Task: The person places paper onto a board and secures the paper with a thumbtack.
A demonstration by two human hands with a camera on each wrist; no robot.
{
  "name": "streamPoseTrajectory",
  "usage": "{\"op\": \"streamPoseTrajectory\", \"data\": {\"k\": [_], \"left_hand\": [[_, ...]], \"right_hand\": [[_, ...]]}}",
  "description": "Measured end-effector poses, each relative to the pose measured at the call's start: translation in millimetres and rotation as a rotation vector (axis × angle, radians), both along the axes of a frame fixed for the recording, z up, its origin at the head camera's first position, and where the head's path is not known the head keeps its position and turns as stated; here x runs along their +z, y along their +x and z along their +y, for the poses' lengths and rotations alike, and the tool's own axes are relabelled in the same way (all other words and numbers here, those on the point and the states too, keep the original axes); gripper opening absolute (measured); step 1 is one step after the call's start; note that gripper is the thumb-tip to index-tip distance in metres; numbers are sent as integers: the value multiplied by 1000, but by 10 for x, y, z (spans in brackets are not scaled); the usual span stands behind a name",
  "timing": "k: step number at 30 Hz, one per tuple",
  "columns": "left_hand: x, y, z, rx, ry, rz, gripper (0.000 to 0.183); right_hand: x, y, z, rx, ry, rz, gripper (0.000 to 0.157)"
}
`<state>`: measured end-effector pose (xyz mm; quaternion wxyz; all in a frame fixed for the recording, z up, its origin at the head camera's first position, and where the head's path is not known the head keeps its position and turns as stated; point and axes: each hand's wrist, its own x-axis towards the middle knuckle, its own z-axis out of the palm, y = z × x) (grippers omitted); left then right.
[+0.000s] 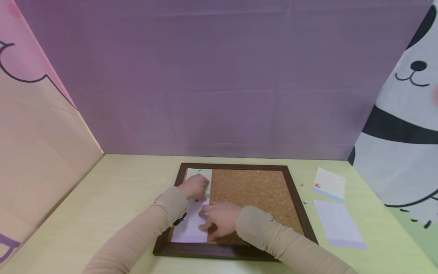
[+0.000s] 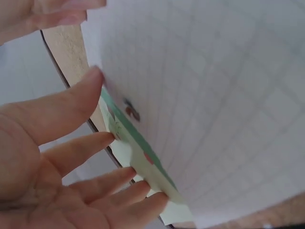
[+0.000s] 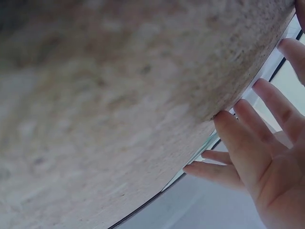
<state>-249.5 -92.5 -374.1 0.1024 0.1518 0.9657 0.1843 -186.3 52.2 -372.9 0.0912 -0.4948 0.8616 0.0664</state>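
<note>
A cork board [image 1: 253, 190] with a dark brown wooden frame lies on the table. Along its left side, a pale green sheet [image 1: 207, 175] sits at the top and a lavender sheet [image 1: 184, 233] below it. My left hand [image 1: 194, 187] rests over the green sheet, fingertips on it and thumb at the lavender sheet's upper edge. With fingers spread, my right hand [image 1: 221, 219] touches the lavender sheet's right edge and the cork. A small shiny pin [image 1: 200, 171] is at the green sheet's top. Another pin [image 2: 131, 110] shows near the seam; grid lines cover the lavender sheet.
Right of the board, a cream card [image 1: 329, 183] with a blue edge lies above another lavender sheet [image 1: 338, 222]. Two small pins, one silvery [image 1: 305, 202] and one pale [image 1: 302, 185], lie beside the frame. A purple cloth wall [image 1: 219, 83] stands behind the table.
</note>
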Motion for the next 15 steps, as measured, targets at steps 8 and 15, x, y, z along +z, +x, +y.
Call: {"op": "streamPoseTrajectory", "data": {"k": [8,15], "left_hand": [[29,23,-6,13,-59,-43,63],[18,38,2,7,-87,-17,60]], "right_hand": [[-33,-23,5,26,-13,8,40],[-37,-29,20,20,-43,-58,42]]}}
